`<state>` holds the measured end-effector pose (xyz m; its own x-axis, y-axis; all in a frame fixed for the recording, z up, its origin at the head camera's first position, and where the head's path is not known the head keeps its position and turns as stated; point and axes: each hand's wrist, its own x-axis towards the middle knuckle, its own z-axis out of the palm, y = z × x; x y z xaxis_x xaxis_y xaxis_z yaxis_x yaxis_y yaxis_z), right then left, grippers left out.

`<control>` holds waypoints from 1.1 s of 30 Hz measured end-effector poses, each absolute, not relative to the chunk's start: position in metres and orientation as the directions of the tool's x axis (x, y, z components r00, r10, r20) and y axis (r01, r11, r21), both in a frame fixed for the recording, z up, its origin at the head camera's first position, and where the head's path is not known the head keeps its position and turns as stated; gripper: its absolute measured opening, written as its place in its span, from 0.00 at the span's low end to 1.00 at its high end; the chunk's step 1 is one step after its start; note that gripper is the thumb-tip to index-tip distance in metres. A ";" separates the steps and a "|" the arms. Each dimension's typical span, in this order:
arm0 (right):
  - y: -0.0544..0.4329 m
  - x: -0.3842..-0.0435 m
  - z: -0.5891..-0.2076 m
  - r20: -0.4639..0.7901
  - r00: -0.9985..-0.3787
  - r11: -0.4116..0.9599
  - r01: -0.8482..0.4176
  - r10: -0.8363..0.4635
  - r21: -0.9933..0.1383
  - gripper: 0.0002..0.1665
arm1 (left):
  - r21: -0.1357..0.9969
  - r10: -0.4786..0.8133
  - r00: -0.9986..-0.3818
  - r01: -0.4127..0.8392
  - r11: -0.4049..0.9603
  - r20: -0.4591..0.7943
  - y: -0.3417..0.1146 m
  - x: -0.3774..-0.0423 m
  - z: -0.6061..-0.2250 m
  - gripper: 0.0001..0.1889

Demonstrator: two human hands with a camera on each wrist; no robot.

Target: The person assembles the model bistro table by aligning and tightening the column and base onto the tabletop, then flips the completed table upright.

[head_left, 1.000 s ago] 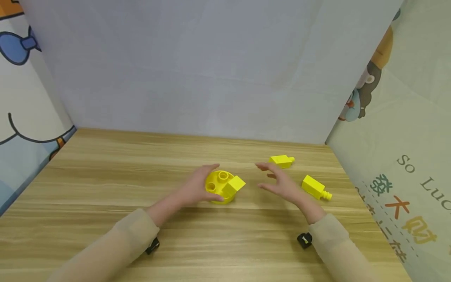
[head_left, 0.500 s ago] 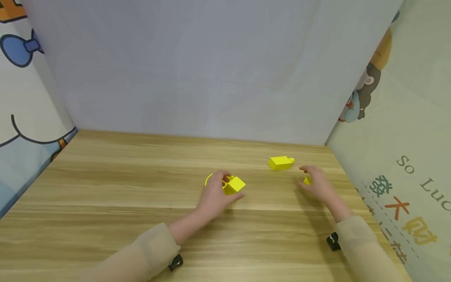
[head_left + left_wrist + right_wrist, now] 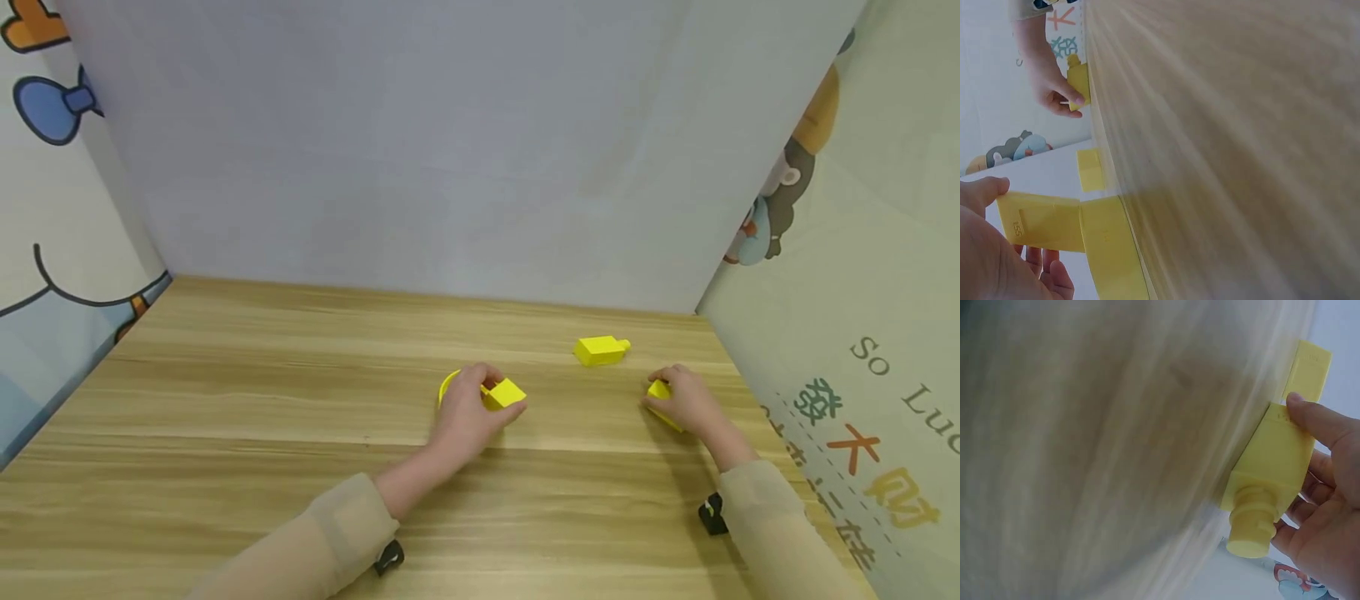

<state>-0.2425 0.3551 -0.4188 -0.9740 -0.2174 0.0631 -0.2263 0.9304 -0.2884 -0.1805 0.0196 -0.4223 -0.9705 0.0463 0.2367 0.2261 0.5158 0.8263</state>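
My left hand holds an upright yellow block between thumb and fingers. This tapered block stands on a round yellow base, most of which the hand covers in the head view. To the right, my right hand grips a second yellow block that lies on the table. From the end of that block sticks out a ridged, screw-like peg. Its thumb presses the block's wide end while the fingers lie along the far side.
A third yellow block with a small peg lies farther back, between the hands. The wooden table ends at a pale back cloth. A printed cloth borders it on the right.
The left hand has shifted from the base's left side to the upright block. The right hand has moved right and down to the lying block and taken hold of it.
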 end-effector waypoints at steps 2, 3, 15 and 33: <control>0.356 -0.243 -0.419 0.063 -0.974 0.930 -0.228 -0.220 -0.288 0.25 | 0.832 0.064 -0.969 0.237 0.501 0.238 0.017 -0.182 -0.423 0.21; 0.356 -0.243 -0.419 0.066 -0.973 0.929 -0.232 -0.222 -0.288 0.25 | 0.836 0.075 -0.968 0.243 0.491 0.238 0.016 -0.183 -0.423 0.20; 0.333 -0.237 -0.397 0.149 -0.968 0.884 -0.248 -0.204 -0.397 0.27 | 0.838 0.269 -0.947 0.285 0.464 0.173 -0.017 -0.194 -0.423 0.20; 0.264 -0.224 -0.359 0.246 -0.963 0.626 -0.258 -0.108 -0.736 0.32 | 0.763 0.493 -0.850 0.441 0.473 0.186 -0.064 -0.217 -0.415 0.23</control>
<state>-0.2240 0.2644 -0.3590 -0.9633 -0.1081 0.2456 -0.2579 0.6264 -0.7356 -0.2173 -0.0642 -0.4150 -0.8499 0.4932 0.1855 0.4408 0.4725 0.7632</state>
